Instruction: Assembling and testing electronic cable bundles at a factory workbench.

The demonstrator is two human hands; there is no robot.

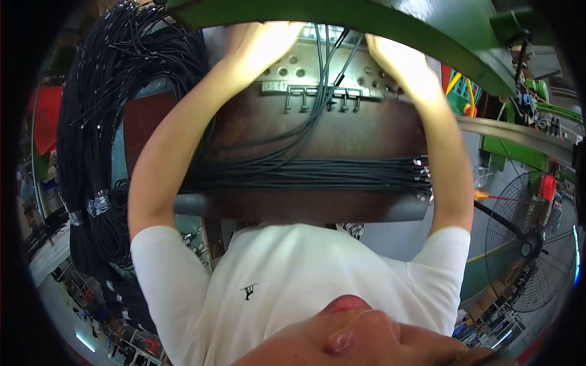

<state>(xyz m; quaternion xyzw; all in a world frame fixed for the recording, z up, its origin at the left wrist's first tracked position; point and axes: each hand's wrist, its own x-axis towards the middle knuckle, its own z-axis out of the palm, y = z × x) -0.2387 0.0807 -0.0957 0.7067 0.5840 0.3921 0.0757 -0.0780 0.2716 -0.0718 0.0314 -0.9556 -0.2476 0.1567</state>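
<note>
My left hand reaches under the green machine frame, at the left of a brightly lit metal plate. My right hand is at the plate's right side. Glare and the frame hide the fingers of both hands, so I cannot make out what they hold. Several thin black cables run up between my hands, over a metal bar with upright slots. Toward me, a bundle of black cables lies across the dark brown work surface, its connector ends at the right.
A large mass of black cables hangs at the left, tied with clear wrap. A metal rail crosses at the right, below a green box with a red button. A black floor fan stands farther right.
</note>
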